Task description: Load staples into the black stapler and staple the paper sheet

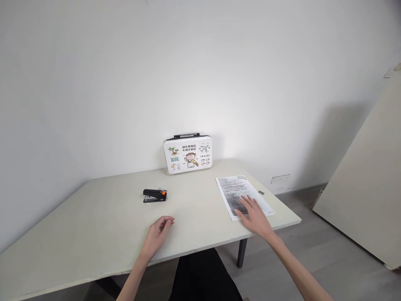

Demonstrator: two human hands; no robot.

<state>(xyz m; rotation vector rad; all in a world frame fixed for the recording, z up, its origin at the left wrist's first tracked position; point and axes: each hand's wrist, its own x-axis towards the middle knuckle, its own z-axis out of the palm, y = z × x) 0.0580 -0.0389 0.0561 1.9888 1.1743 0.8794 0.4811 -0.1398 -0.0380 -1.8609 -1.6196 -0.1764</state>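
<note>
Printed paper [230, 190] lies flat on the right part of the table, with dark lines of text and a grey shaded area. Over its lower right part rests my right hand [254, 215], fingers spread, palm down. My left hand [158, 235] lies near the table's front edge, its fingers curled in loosely with nothing visible in them. Beyond that hand, slightly to its left, stands a black stapler [155, 195] with an orange patch at its right end. Neither hand touches it.
A white case [188, 169] with cartoon prints and a black handle stands against the wall at the back of the pale table [106, 217]. A small dark piece [261, 192] lies just right of the paper. A large light panel [363, 184] stands on the floor at right.
</note>
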